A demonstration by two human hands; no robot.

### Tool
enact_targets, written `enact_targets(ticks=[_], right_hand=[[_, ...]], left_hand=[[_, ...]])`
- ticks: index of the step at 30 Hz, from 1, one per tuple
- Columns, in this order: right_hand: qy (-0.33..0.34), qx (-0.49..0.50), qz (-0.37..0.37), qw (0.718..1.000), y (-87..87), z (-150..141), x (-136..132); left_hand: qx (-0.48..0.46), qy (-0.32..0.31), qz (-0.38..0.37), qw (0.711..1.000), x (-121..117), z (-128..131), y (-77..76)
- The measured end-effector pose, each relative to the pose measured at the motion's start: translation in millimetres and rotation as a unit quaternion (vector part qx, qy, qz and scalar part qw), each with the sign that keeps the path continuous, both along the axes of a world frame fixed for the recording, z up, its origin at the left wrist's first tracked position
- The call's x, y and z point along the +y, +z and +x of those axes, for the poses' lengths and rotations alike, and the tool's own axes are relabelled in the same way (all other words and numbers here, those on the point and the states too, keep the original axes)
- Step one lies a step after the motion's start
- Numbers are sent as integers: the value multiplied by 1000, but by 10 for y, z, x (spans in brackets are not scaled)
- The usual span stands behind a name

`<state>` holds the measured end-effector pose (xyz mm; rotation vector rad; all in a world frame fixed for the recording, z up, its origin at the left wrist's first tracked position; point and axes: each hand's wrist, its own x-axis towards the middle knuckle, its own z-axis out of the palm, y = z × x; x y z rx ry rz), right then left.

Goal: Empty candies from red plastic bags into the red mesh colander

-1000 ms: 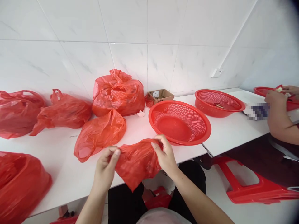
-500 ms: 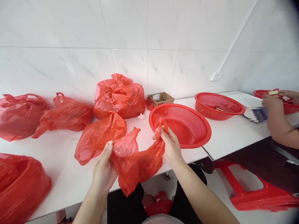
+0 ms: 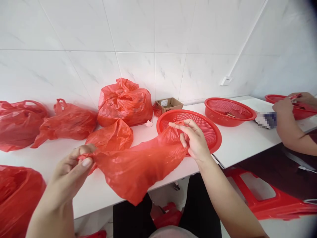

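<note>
Left hand [image 3: 70, 168] and right hand [image 3: 194, 138] are apart, each pinching an end of the held bag [image 3: 141, 162], stretched over the table [image 3: 94, 195] front edge; can't see inside it. It overlaps the rear bag [image 3: 116, 135], and with the right hand hides part of the near basin [image 3: 216, 137]. Corner bag [image 3: 17, 198] is cut off by frame; far basin [image 3: 220, 121] items [image 3: 230, 114] too small to ID.

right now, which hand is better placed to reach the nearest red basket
Probably the right hand: it overlaps the nearest red basket in view, while the left hand is well to its left. Both hold the stretched red bag, so neither is free.
</note>
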<state>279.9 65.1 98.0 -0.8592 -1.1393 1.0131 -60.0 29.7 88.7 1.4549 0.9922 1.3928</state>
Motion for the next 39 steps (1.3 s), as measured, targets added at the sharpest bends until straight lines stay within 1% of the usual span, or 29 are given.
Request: enact_targets(ticks=[2,3,5,6,8,10,12,14,16,17,19,20,21,23,24,26,27,28,29,31,32,33,34,35,36,37,39], right_hand=[[-13,-15,12,1000,-49,-29,-7],[-15,-26,22,999,-60,-47,-14],[-6,-63,45,997,-47,-81,-37],[3,-85,56,995,-23,-97,-50],[17,-125,80,989,54,-131,-76],[27,-154,107,982,154,-177,-85],[52,-187,132,972,261,-251,-66],[112,-231,153,954,360,-359,-11],[190,-274,171,927,439,-491,75],[218,-289,181,914,467,-556,123],[241,-301,201,900,496,-661,209],[242,-299,208,899,492,-694,239],[236,-294,211,902,474,-713,256],[199,-273,199,920,379,-720,251],[171,-257,181,934,299,-716,232],[119,-213,126,962,80,-718,181],[113,-189,94,971,-51,-729,156],[130,-164,64,976,-189,-745,134],[162,-140,38,976,-326,-764,117],[231,-123,10,965,-562,-793,100],[240,-140,6,961,-649,-794,96],[226,-174,9,959,-709,-785,93],[196,-217,16,956,-739,-765,89],[164,-256,26,952,-740,-737,82],[146,-281,35,948,-714,-704,75],[150,-285,42,946,-668,-672,68],[195,-238,51,950,-540,-622,61]], left_hand=[[-108,-35,14,993,5,72,13],[-159,-42,19,986,15,122,14],[-226,-48,8,973,47,230,15],[-235,-60,-10,970,69,284,19],[-202,-111,-59,971,120,388,40],[-136,-168,-113,970,171,494,81],[-80,-201,-158,964,222,617,131],[-31,-208,-188,959,274,756,178],[34,-212,-197,957,326,892,211],[70,-214,-199,954,348,951,221],[116,-210,-208,948,379,1037,229],[116,-198,-216,949,387,1062,227],[103,-184,-225,951,392,1076,221],[57,-157,-234,958,396,1078,201],[36,-145,-233,961,397,1071,190],[9,-129,-226,966,399,1049,169],[-4,-123,-223,967,401,1036,163],[-17,-119,-221,968,402,1022,158],[-26,-117,-217,969,402,1006,155],[-34,-112,-205,972,402,967,146],[-32,-108,-197,974,401,945,138],[-29,-106,-189,976,400,922,126],[-27,-108,-184,977,400,901,110],[-27,-114,-180,977,401,884,92],[-29,-122,-177,976,403,872,72],[-31,-130,-175,975,405,866,52],[-26,-144,-167,975,407,871,21]])
